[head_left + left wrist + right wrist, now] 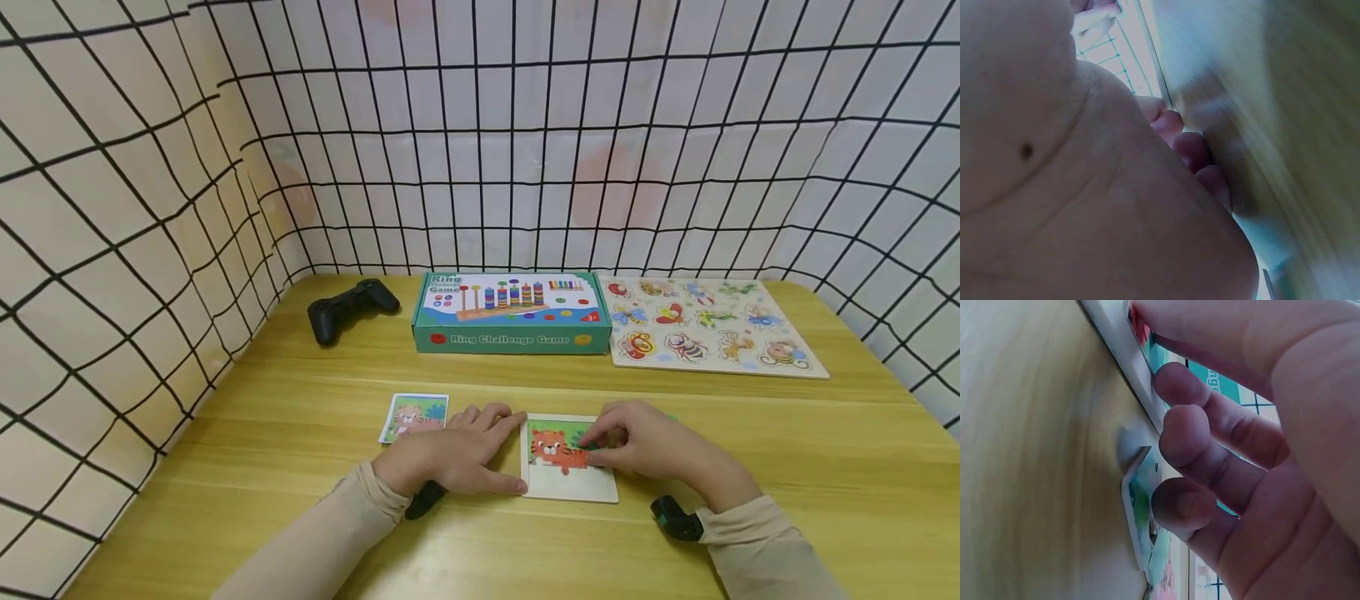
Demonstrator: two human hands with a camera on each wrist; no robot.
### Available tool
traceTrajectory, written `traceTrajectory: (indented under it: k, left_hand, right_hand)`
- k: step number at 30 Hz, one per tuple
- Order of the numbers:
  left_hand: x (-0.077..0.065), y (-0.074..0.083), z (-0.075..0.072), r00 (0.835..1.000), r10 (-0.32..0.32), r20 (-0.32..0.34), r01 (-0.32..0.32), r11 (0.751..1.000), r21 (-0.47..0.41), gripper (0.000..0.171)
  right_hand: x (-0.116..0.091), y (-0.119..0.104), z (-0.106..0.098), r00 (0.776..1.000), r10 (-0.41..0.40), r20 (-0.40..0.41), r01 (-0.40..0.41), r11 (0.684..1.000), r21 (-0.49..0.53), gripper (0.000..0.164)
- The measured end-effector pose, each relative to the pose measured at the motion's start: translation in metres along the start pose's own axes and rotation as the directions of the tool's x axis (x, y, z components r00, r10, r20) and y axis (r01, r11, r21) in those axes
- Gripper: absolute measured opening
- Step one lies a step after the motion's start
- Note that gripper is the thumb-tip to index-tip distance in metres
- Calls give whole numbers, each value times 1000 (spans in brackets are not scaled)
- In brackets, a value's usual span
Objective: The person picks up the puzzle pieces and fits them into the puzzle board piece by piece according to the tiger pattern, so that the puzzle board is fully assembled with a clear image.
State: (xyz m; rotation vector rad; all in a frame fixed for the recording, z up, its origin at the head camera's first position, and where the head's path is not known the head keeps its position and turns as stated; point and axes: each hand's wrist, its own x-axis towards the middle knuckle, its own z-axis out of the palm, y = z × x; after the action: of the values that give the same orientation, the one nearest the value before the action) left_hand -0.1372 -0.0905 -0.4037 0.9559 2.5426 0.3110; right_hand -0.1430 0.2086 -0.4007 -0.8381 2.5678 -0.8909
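Note:
A white-framed puzzle board (570,486) lies flat, its tiger picture (553,450) filling the upper part and a pale strip bare below. My left hand (468,450) rests beside it with spread fingers, forefinger and thumb touching its left edge. Over the board's right side, my right hand (645,437) pinches a puzzle piece between thumb and forefinger at the picture's right end; the fingers mostly hide that piece. In the right wrist view, another green puzzle piece (1140,509) lies on the table under the curled other fingers. A small tiger picture card (416,414) is left of my left hand, partly covered.
Behind the board stands a green Ring Challenge Game box (513,340). A wooden insect puzzle (701,321) is to its right, a black game controller (352,308) to its left. Black-gridded white walls (517,142) enclose the wooden table (480,550) at the back and sides.

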Motion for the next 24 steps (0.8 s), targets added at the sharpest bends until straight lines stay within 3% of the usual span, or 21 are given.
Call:
traceTrajectory:
  k: [11, 24]
  left_hand:
    - [0, 1, -1, 1000, -2, 4, 2, 1000, 9, 94]
    - [-2, 3, -2, 1000, -10, 16, 9, 1000, 27, 88]
  right_hand:
    - [0, 0, 1, 999, -41, -25, 40, 998, -41, 12]
    - [-2, 3, 2, 999, -23, -45, 23, 1000, -15, 14]
